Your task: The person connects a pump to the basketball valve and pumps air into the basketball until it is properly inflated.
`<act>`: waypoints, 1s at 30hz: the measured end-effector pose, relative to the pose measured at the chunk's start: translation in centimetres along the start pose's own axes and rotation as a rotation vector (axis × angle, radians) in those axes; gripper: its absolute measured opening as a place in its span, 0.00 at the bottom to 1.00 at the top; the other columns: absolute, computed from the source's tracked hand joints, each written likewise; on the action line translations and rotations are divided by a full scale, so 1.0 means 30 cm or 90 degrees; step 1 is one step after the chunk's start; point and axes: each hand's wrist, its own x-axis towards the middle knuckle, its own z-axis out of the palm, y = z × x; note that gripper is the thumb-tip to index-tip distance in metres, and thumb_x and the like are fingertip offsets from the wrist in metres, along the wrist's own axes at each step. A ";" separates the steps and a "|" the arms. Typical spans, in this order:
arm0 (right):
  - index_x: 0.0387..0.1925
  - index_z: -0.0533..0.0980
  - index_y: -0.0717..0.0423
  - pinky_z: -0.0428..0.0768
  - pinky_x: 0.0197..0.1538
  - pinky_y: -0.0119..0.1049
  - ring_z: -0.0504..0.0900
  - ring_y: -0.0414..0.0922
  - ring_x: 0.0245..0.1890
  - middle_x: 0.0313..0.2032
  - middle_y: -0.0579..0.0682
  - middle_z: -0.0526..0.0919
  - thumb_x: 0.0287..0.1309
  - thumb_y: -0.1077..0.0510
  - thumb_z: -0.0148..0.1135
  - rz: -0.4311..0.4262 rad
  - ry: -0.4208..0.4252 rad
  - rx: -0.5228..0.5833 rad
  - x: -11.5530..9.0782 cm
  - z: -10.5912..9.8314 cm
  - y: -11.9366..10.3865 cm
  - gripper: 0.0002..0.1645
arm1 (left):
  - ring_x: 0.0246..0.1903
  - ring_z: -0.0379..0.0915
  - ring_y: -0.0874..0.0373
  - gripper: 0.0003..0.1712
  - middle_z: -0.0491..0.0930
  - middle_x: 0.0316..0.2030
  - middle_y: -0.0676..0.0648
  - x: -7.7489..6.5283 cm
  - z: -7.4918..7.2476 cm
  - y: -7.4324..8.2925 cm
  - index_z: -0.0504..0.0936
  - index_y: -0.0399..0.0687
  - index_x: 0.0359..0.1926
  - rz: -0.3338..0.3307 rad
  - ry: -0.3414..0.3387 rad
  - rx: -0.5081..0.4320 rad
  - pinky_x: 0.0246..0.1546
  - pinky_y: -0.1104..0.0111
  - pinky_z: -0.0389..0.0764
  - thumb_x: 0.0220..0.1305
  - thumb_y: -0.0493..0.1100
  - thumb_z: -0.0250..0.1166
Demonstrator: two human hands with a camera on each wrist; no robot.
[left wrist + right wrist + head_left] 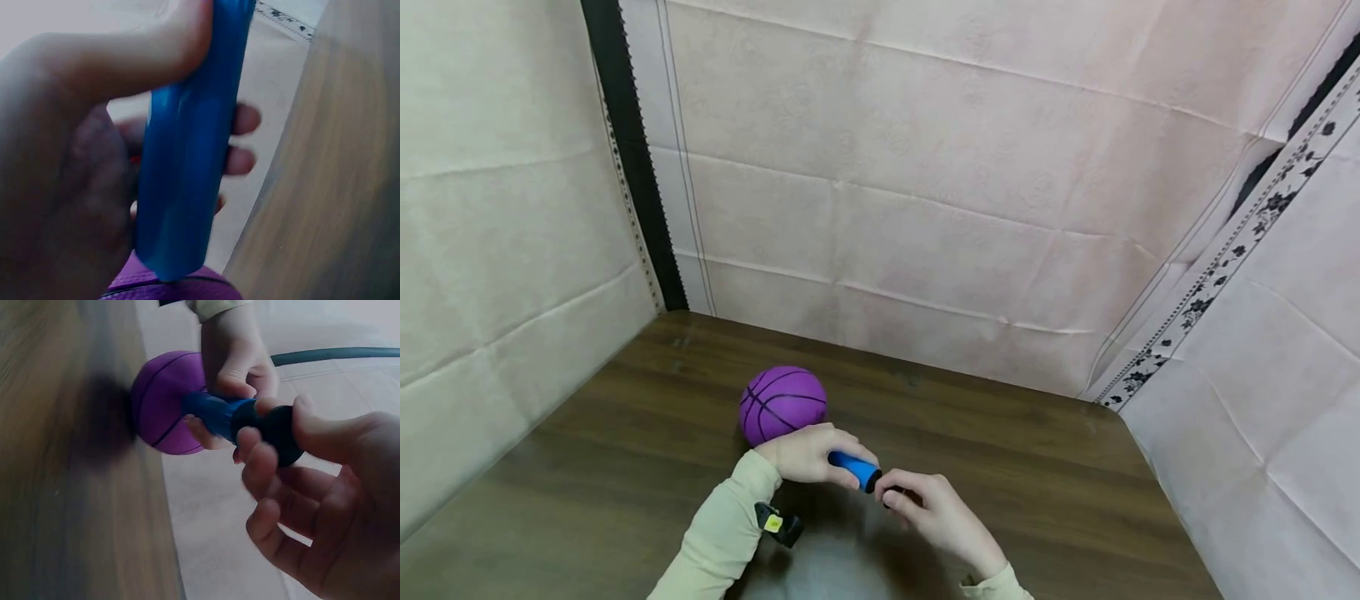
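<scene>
Left grip point(805, 454): wrapped round the tube point(852, 469), lower centre of the frame.
Right grip point(936, 512): pinching the black piece point(286, 432) at the tube's end; whether they join is unclear.
Handling: best with tube steady, black piece in line.
Ball point(783, 402): just above the left grip.
Tabletop point(1037, 450): brown wood grain, lower frame.
Room: creased pale cloth point(940, 175) above; floral border point(1236, 256) at right.

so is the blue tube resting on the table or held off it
Held off it: the left hand grips the blue tube, and the right wrist view shows it apart from the table.
</scene>
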 end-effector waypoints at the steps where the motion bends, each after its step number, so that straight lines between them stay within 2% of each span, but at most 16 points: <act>1: 0.39 0.77 0.47 0.76 0.28 0.27 0.70 0.29 0.21 0.27 0.60 0.78 0.69 0.51 0.54 0.003 -0.007 0.005 -0.002 -0.002 -0.004 0.08 | 0.40 0.71 0.70 0.17 0.83 0.47 0.57 -0.003 -0.002 -0.004 0.82 0.62 0.53 0.000 -0.004 -0.015 0.43 0.74 0.70 0.65 0.55 0.62; 4: 0.40 0.77 0.44 0.76 0.29 0.27 0.71 0.31 0.21 0.27 0.59 0.77 0.70 0.49 0.53 0.007 -0.022 0.005 -0.010 -0.016 -0.015 0.08 | 0.41 0.72 0.69 0.17 0.82 0.49 0.57 -0.012 -0.006 -0.016 0.81 0.63 0.54 -0.013 -0.016 -0.073 0.44 0.73 0.72 0.65 0.55 0.62; 6: 0.42 0.77 0.43 0.76 0.30 0.27 0.72 0.33 0.21 0.27 0.57 0.77 0.70 0.49 0.52 0.000 -0.036 0.005 -0.018 -0.033 -0.023 0.08 | 0.42 0.72 0.68 0.18 0.82 0.49 0.57 -0.018 -0.007 -0.025 0.81 0.62 0.55 -0.019 -0.014 -0.087 0.45 0.72 0.72 0.66 0.55 0.62; 12: 0.43 0.76 0.47 0.78 0.33 0.31 0.76 0.42 0.25 0.28 0.49 0.78 0.71 0.59 0.51 -0.071 -0.040 0.047 -0.071 -0.120 -0.043 0.08 | 0.43 0.73 0.64 0.21 0.83 0.50 0.51 -0.055 -0.045 -0.039 0.79 0.55 0.59 -0.021 0.044 -0.066 0.44 0.71 0.74 0.66 0.53 0.62; 17: 0.45 0.76 0.49 0.79 0.34 0.32 0.77 0.41 0.28 0.30 0.51 0.80 0.68 0.68 0.50 -0.125 -0.030 0.052 -0.113 -0.178 -0.053 0.13 | 0.42 0.73 0.64 0.23 0.83 0.49 0.47 -0.078 -0.077 -0.036 0.79 0.51 0.59 -0.025 0.082 -0.057 0.42 0.72 0.75 0.65 0.51 0.63; 21: 0.44 0.76 0.50 0.80 0.34 0.33 0.78 0.40 0.27 0.29 0.52 0.80 0.68 0.67 0.52 -0.112 -0.013 0.050 -0.120 -0.183 -0.060 0.12 | 0.42 0.74 0.64 0.23 0.83 0.51 0.45 -0.064 -0.070 -0.034 0.78 0.49 0.60 -0.016 0.075 -0.059 0.42 0.72 0.76 0.66 0.51 0.62; 23: 0.43 0.76 0.52 0.80 0.32 0.34 0.77 0.40 0.26 0.28 0.53 0.79 0.67 0.67 0.52 -0.107 0.009 0.056 -0.114 -0.174 -0.060 0.10 | 0.42 0.74 0.64 0.23 0.82 0.51 0.45 -0.054 -0.059 -0.032 0.78 0.50 0.60 -0.027 0.066 -0.073 0.43 0.72 0.76 0.67 0.51 0.62; 27: 0.42 0.76 0.56 0.79 0.30 0.34 0.77 0.41 0.25 0.25 0.56 0.77 0.69 0.64 0.52 -0.075 0.036 0.082 -0.088 -0.135 -0.058 0.07 | 0.45 0.74 0.65 0.22 0.82 0.53 0.47 -0.033 -0.027 -0.021 0.78 0.54 0.60 -0.053 0.037 -0.123 0.45 0.72 0.75 0.67 0.52 0.61; 30: 0.42 0.77 0.56 0.79 0.30 0.34 0.77 0.45 0.25 0.24 0.57 0.77 0.69 0.58 0.53 -0.026 0.038 0.083 -0.059 -0.095 -0.050 0.08 | 0.45 0.74 0.66 0.22 0.82 0.52 0.49 -0.016 -0.004 -0.011 0.78 0.55 0.60 -0.057 0.014 -0.147 0.46 0.73 0.75 0.67 0.52 0.61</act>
